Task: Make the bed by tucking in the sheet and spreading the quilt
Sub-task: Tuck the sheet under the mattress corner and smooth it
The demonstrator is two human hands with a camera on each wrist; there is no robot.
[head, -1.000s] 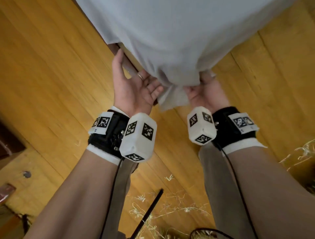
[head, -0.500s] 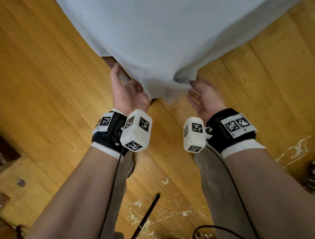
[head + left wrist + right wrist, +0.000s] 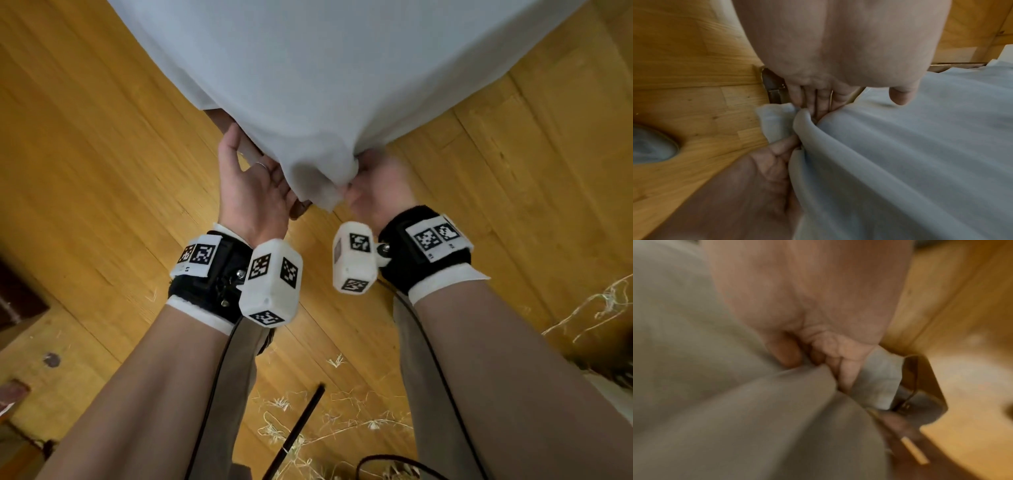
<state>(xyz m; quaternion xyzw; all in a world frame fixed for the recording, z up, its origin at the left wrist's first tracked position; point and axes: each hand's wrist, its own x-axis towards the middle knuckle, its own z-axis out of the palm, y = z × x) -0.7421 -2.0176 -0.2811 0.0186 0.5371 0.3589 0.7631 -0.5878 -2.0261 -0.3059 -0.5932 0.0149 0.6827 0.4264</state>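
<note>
The pale sheet (image 3: 342,68) covers the corner of the bed and drapes down over it, its loose corner bunched into a fold that hangs between the two hands above the wooden floor (image 3: 85,154). The right hand (image 3: 380,192) has its grip pinching that bunched corner, thumb and curled fingers (image 3: 846,369) closed on the cloth; this hand is blurred in the head view. The left hand (image 3: 253,192) lies palm up just beside it, its grip spread, with straight fingers (image 3: 818,100) reaching under the sheet's edge at the dark bed frame (image 3: 772,87) and the thumb held out along the frame. A ring shows on one finger of the left hand. Both wrists wear black straps with white marker blocks. On the floor near the person's legs lie scattered straw strands (image 3: 308,431) and a dark stick (image 3: 298,428).
</note>
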